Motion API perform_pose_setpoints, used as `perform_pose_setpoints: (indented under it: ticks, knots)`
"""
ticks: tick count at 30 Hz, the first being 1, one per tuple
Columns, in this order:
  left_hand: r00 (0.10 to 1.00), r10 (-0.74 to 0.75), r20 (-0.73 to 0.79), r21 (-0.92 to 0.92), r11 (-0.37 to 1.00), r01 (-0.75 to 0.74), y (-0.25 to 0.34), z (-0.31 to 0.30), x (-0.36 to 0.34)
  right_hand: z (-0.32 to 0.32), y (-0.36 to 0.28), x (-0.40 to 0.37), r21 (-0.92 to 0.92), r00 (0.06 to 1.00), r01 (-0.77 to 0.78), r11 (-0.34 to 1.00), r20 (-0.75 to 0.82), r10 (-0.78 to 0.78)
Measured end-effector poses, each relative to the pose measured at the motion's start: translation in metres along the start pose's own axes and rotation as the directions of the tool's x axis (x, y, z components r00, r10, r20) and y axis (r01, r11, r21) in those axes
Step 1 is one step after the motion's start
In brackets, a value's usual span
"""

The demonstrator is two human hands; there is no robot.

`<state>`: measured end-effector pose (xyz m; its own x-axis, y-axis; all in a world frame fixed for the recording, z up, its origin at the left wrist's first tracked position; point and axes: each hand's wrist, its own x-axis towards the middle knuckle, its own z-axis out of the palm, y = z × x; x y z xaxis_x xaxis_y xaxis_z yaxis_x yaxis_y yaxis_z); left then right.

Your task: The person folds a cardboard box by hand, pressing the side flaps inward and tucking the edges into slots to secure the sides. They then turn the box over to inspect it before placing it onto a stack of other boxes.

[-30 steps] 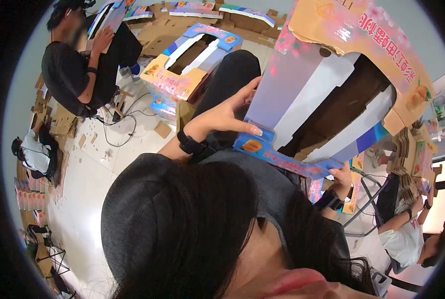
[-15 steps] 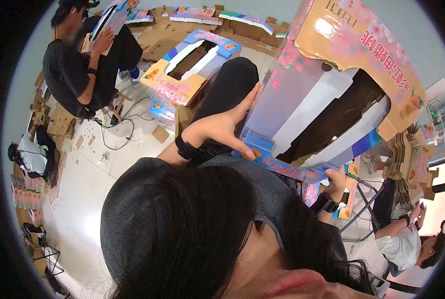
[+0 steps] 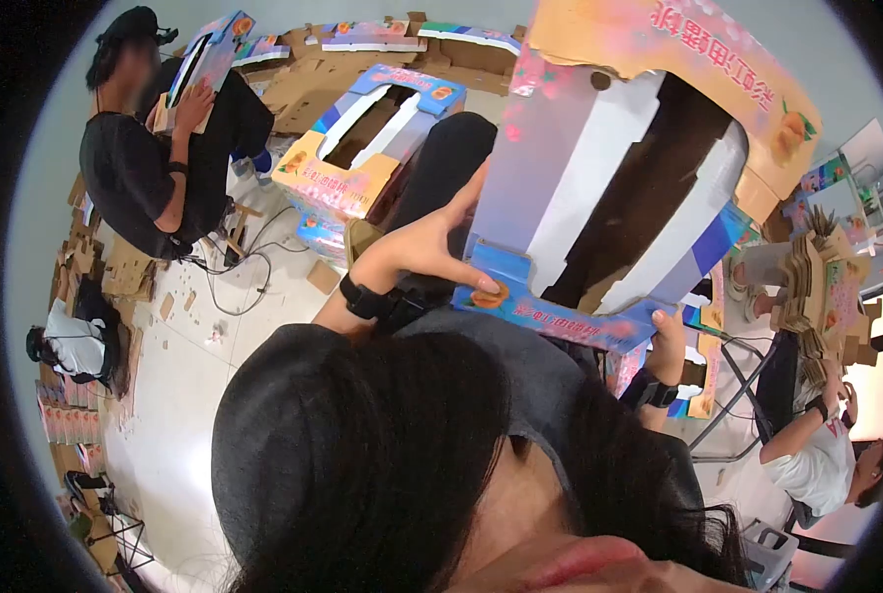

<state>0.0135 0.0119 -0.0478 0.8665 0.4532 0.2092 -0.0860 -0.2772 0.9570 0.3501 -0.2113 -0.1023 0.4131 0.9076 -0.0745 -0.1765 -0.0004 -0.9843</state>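
A peach-printed cardboard box [image 3: 560, 148] with a long open slot in its top is held in front of my chest. My left hand [image 3: 431, 247] grips the near left corner, its thumb on the blue edge panel and its other fingers partly hidden behind the box. At the near right corner, my right hand [image 3: 667, 346] holds the same panel with its fingertips at the edge. White inner flaps border the slot, and the inside looks brown and dark. The orange end of the box leans away from me.
Another printed box [image 3: 308, 178] stands beyond my left arm, on top of more boxes. A seated person [image 3: 130, 168] at upper left holds a similar box. At right, a person in white [image 3: 817, 465] is near stacked cardboard [image 3: 807, 296]. Cables [image 3: 253, 282] lie on the floor.
The box has shifted left and slightly up in view, both hands still on it. The surroundings have shifted slightly. The person at upper left has a raised head and a more upright box.
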Motion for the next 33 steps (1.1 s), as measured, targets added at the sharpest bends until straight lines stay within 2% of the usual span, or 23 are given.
perform_pose_setpoints:
  ticks: [3, 5, 8, 10, 13, 15, 17, 20, 23, 26, 29, 33]
  knots:
    - [0.999, -0.005, -0.053, 0.017, 1.000, 0.006, -0.006, -0.011, -0.009, 0.000, 0.003, 0.032, -0.079, 0.956, 0.291, 0.954, 0.069, -0.286]
    - [0.998, -0.020, -0.052, -0.021, 1.000, 0.019, 0.003, -0.013, -0.016, 0.014, -0.029, 0.064, 0.079, 0.920, 0.294, 0.952, -0.292, -0.260]
    - [0.994, -0.009, -0.106, -0.132, 0.991, -0.006, 0.017, -0.021, -0.025, 0.046, -0.091, 0.060, -0.105, 0.797, 0.562, 0.821, -0.196, -0.571]
    - [0.990, 0.016, -0.139, -0.149, 0.988, -0.037, 0.032, -0.025, -0.031, 0.049, -0.107, 0.057, -0.173, 0.592, 0.788, 0.590, -0.048, -0.805]
    - [0.987, 0.035, -0.158, -0.096, 0.994, -0.051, 0.047, -0.033, -0.042, 0.067, -0.114, 0.045, -0.146, 0.567, 0.797, 0.586, -0.154, -0.809]
    - [0.986, 0.049, -0.157, -0.049, 0.997, -0.057, 0.047, -0.035, -0.048, 0.045, -0.092, 0.051, -0.009, 0.667, 0.728, 0.686, -0.223, -0.711]
    - [0.985, 0.064, -0.159, -0.018, 0.998, -0.067, 0.050, -0.034, -0.053, 0.036, -0.080, 0.058, 0.135, 0.703, 0.709, 0.692, -0.222, -0.676]
    - [0.987, 0.064, -0.144, -0.020, 0.998, -0.067, 0.047, -0.033, -0.054, 0.045, -0.082, 0.059, 0.267, 0.675, 0.733, 0.626, -0.166, -0.719]
    - [0.991, 0.073, -0.112, -0.072, 0.994, -0.081, 0.038, -0.035, -0.054, 0.066, -0.089, 0.054, 0.260, 0.688, 0.721, 0.643, -0.157, -0.708]
    - [0.989, 0.058, -0.133, -0.070, 0.995, -0.068, 0.031, -0.034, -0.051, 0.059, -0.077, 0.056, 0.305, 0.716, 0.692, 0.654, -0.172, -0.677]
    - [0.987, 0.065, -0.147, -0.054, 0.996, -0.074, 0.030, -0.033, -0.047, 0.053, -0.069, 0.054, 0.282, 0.702, 0.711, 0.644, -0.231, -0.673]
    - [0.986, 0.083, -0.146, -0.034, 0.996, -0.088, 0.035, -0.033, -0.040, 0.053, -0.069, 0.047, 0.269, 0.698, 0.715, 0.645, -0.217, -0.683]
